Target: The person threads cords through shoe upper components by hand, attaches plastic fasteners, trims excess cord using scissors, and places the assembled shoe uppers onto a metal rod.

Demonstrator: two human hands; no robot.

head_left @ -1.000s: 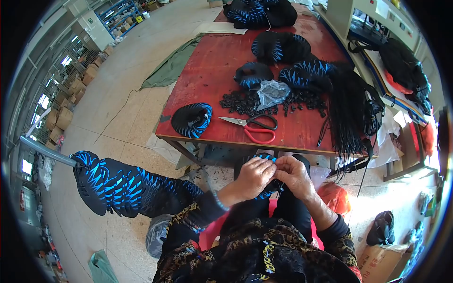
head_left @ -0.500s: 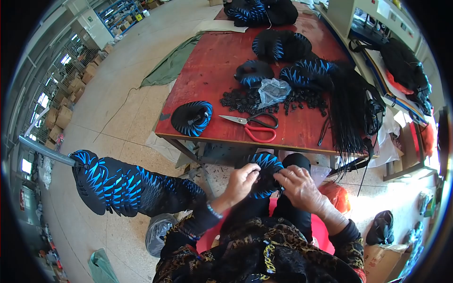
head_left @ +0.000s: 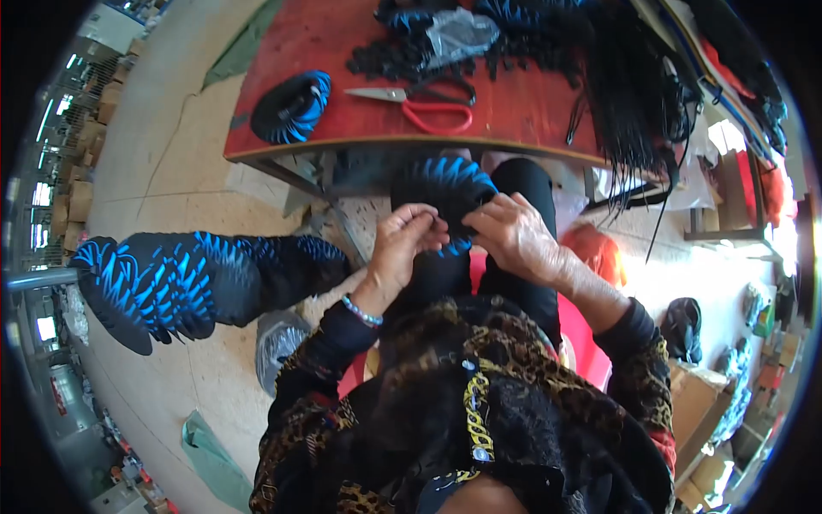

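A black shoe upper with blue streaks [head_left: 452, 176] rests over my knees, partly hidden by my hands. My right hand [head_left: 518, 238] has its fingers closed on the near right side of the upper. Close to the upper's left side, my left hand [head_left: 401, 244] is pinched; what its fingertips hold, if anything, is too small to make out. Beyond my hands, on the red table [head_left: 342, 34], lie scissors with one red and one black handle [head_left: 437, 103]. Another rolled upper [head_left: 293, 107] sits to their left.
Small black plastic parts [head_left: 385, 60] and a clear plastic bag [head_left: 462, 36] lie farther back. Black cords [head_left: 621, 111] hang over the table's right edge. Stacked uppers [head_left: 188, 278] sit on a metal pole [head_left: 38, 280] at left. A red bag [head_left: 595, 248] is on the floor.
The view has tipped down, so the table sits higher in the picture. My left hand has moved slightly away from the upper; my right hand stays on it.
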